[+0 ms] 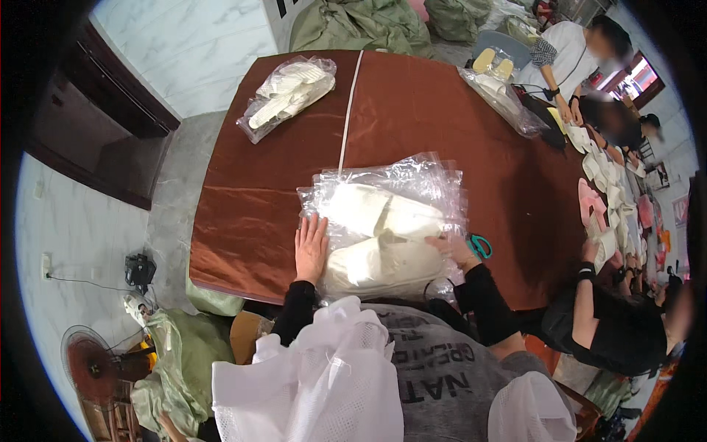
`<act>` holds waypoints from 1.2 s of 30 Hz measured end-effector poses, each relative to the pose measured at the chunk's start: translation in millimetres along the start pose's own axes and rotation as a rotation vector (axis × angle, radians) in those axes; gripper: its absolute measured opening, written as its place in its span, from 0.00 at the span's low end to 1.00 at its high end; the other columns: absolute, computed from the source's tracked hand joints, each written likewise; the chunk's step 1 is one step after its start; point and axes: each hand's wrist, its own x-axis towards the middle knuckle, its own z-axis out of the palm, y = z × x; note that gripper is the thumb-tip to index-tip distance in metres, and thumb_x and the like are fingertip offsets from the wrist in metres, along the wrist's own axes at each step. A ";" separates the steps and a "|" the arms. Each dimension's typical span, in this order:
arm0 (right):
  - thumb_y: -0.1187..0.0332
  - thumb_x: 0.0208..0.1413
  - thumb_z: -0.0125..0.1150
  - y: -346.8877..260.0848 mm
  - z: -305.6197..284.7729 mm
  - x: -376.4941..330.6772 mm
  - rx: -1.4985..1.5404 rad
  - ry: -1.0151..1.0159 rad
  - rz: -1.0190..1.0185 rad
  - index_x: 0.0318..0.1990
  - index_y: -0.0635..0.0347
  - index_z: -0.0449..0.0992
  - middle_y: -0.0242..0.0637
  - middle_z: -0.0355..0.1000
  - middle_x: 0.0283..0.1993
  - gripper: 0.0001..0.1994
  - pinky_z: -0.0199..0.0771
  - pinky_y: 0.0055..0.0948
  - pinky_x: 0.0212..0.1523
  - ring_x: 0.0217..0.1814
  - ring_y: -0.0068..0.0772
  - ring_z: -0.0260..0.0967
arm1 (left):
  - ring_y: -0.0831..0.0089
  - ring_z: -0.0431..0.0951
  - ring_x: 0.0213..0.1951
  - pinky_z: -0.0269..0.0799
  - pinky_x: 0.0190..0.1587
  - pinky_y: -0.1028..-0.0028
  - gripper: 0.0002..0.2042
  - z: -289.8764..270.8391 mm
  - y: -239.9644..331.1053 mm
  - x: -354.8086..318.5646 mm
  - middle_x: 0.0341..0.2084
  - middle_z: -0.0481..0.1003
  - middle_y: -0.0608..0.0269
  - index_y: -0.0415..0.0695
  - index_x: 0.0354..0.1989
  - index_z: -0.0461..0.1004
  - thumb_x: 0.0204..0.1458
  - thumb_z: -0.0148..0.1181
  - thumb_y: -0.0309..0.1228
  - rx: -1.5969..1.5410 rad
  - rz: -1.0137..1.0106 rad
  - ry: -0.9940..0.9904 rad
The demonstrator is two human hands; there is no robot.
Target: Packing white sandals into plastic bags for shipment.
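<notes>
While the left hand (311,248) lies flat, fingers slightly parted, on the left edge of a stack of clear plastic bags (421,175), the right hand (462,252) rests at the right edge, fingers bent; cannot tell whether it pinches the film. Stack sits at the near middle of a table covered in shiny brown cloth (247,206). Teal-handled scissors (481,247) just beside the right hand; a thin white strip (350,110) runs from the stack to the far edge. Along the right side, co-workers' hands among white and pink slippers (588,200).

Dark capital lettering on the grey shirt (442,372); part of some black characters on the far wall.

Containers: a pair of white slippers (357,265) shows through the stack, under glare; one clear bag of white ridged slippers (293,90) far left; another filled clear bag (508,103) far right; pale yellow soles (484,60) at a grey-blue tub (517,50).
</notes>
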 end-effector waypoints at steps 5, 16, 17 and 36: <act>0.65 0.58 0.61 -61.6 -48.9 -46.1 0.234 0.214 0.136 0.42 0.70 0.79 0.30 0.76 0.34 0.14 0.72 0.22 0.34 0.33 0.19 0.71 | 0.59 0.48 0.71 0.45 0.69 0.57 0.24 -8.1 -5.9 -12.6 0.70 0.52 0.63 0.54 0.68 0.57 0.62 0.47 0.36 0.109 -0.059 0.001; 0.66 0.61 0.60 -166.0 -173.2 -180.5 -0.143 0.873 -0.192 0.40 0.68 0.78 0.23 0.72 0.32 0.11 0.63 0.17 0.32 0.32 0.13 0.63 | 0.57 0.51 0.70 0.49 0.68 0.56 0.24 -2.7 -1.9 -7.2 0.69 0.54 0.62 0.52 0.67 0.59 0.62 0.47 0.34 0.126 -0.045 0.059; 0.67 0.61 0.60 -172.5 -179.8 -189.7 -0.153 0.920 -0.228 0.40 0.68 0.78 0.24 0.72 0.32 0.11 0.63 0.17 0.33 0.33 0.13 0.63 | 0.58 0.51 0.70 0.50 0.68 0.56 0.24 -3.2 -1.3 -7.2 0.69 0.54 0.62 0.52 0.67 0.59 0.62 0.48 0.34 0.124 -0.047 0.065; 0.65 0.55 0.62 -14.1 7.5 -5.3 -0.335 0.348 -0.129 0.41 0.64 0.79 0.42 0.78 0.37 0.12 0.73 0.29 0.40 0.38 0.28 0.75 | 0.57 0.47 0.71 0.44 0.69 0.54 0.24 7.3 -6.3 -2.0 0.70 0.52 0.61 0.52 0.68 0.58 0.63 0.46 0.37 0.038 -0.060 0.005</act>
